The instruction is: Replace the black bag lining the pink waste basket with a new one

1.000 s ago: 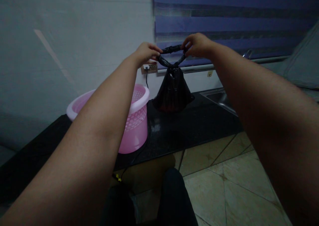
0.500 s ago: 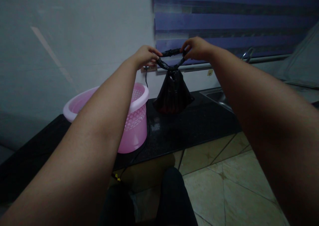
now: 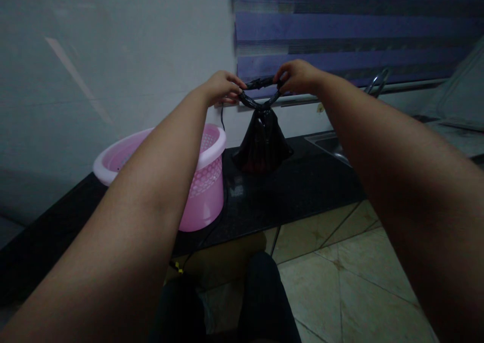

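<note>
Dark tabletop (image 3: 302, 187) carries the black bag (image 3: 262, 144) near a pink basket (image 3: 206, 182). I see my left hand (image 3: 221, 87) and right hand (image 3: 297, 76), fingers pinched tight on its handles (image 3: 260, 83), which are stretched above. The neck looks cinched, the final knot seemingly unfinished.

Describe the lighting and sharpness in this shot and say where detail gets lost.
Head view: dim, bluish and underexposed; the black bag merges with the dark counter, its folds barely readable. Head view: a faint slanted light streak crosses the wall. Head view: the wide lens stretches the lower corners, while the left hand and right hand pinching the bag's handles look reasonably sharp.
</note>
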Demonstrator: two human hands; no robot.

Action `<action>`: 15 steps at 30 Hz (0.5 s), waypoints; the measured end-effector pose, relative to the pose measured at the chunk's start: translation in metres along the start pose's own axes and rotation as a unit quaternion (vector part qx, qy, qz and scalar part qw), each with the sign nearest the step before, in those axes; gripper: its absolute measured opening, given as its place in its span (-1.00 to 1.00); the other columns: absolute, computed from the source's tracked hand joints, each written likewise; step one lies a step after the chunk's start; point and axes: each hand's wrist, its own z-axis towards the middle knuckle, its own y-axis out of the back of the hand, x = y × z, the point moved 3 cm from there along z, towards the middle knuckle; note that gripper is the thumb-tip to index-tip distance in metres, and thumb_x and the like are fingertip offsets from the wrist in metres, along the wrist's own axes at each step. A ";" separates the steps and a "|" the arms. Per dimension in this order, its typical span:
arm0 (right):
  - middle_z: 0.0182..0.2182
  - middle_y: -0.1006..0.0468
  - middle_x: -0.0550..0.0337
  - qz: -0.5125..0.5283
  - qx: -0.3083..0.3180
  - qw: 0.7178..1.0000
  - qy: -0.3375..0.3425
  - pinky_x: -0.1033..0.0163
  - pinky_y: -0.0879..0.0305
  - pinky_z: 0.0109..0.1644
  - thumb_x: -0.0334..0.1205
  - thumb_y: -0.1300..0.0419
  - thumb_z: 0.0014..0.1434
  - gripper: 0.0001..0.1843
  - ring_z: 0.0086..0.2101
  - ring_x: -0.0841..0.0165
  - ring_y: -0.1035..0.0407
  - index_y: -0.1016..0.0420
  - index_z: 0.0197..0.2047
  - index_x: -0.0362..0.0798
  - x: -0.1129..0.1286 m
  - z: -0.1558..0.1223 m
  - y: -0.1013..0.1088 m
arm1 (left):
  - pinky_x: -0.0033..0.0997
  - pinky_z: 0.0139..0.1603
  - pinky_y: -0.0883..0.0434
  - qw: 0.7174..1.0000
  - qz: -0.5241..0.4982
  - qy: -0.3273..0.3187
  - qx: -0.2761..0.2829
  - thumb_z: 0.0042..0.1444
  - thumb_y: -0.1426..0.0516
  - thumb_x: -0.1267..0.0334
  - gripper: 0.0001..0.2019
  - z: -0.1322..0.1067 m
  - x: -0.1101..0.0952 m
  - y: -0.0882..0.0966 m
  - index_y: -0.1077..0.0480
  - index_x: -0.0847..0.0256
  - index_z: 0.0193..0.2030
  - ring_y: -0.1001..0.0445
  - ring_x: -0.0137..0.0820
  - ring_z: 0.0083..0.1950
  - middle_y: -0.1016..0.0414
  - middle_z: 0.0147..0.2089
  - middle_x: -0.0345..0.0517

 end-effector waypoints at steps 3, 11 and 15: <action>-0.04 -0.47 -0.07 0.000 0.000 1.000 0.002 0.41 -0.05 -0.44 -0.51 -0.22 0.02 -0.44 -0.51 0.61 -0.12 -0.42 0.14 -0.24 0.001 0.000 -0.002 | -0.26 -0.02 -0.37 1.000 -0.008 0.002 0.016 -0.09 -0.11 0.51 -0.62 -0.002 0.000 0.000 -0.43 0.29 -0.07 -0.49 -0.21 -0.04 -0.48 -0.24 0.02; -0.14 -0.48 0.05 0.019 -0.014 1.000 -0.001 0.32 -0.25 -0.13 -0.57 -0.24 0.00 -0.50 -0.35 0.48 -0.27 -0.47 0.05 -0.19 -0.005 0.001 -0.007 | -0.30 -0.05 -0.37 1.000 -0.004 0.017 0.025 -0.04 -0.17 0.47 -0.61 -0.001 0.005 0.001 -0.32 0.14 -0.04 -0.50 -0.24 -0.04 -0.51 -0.20 -0.03; -0.12 -0.50 0.04 0.022 -0.010 1.000 -0.004 0.34 -0.26 -0.14 -0.58 -0.23 0.00 -0.50 -0.31 0.46 -0.30 -0.47 0.05 -0.18 -0.004 -0.004 -0.008 | -0.27 -0.05 -0.36 0.999 0.004 0.026 0.033 -0.06 -0.18 0.48 -0.68 -0.001 0.005 0.000 -0.36 0.18 -0.13 -0.50 -0.23 -0.05 -0.50 -0.24 -0.02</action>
